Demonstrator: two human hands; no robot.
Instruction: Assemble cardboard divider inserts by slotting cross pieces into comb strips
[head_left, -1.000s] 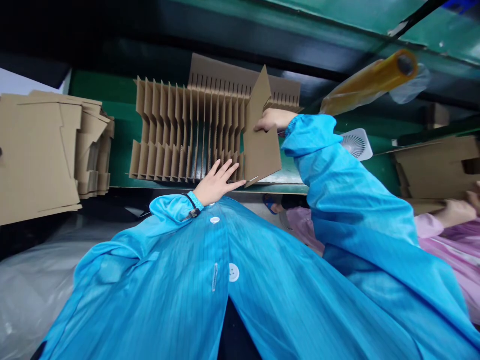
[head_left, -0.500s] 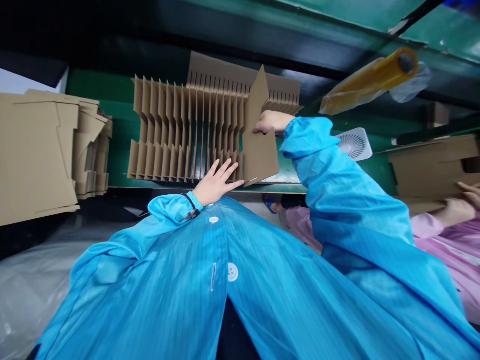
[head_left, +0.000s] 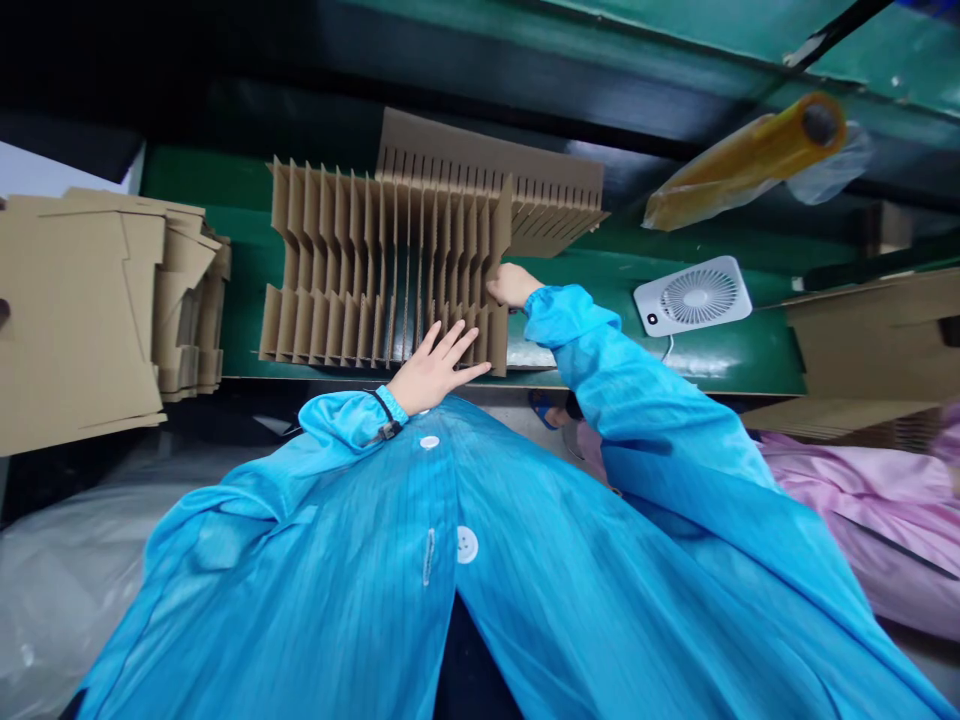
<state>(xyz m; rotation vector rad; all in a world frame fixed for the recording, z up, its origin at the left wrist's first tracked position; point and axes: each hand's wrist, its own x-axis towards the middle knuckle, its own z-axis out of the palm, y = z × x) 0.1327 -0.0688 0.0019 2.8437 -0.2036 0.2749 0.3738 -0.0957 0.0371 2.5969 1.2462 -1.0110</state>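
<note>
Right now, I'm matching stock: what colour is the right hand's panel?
The panel is plain brown, seen in the head view.

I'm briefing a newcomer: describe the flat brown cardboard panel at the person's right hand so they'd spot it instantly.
On the green bench, find the row of upright brown cardboard panels. Follow it to its right end, at the person's right hand in a blue sleeve. The end panel is the row's last, the only one with that hand at its edge.

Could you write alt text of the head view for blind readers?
A person's right hand grips the end panel of a row of upright cardboard dividers; the left hand spreads at the row's near edge. A white fan lies to the right.
</note>
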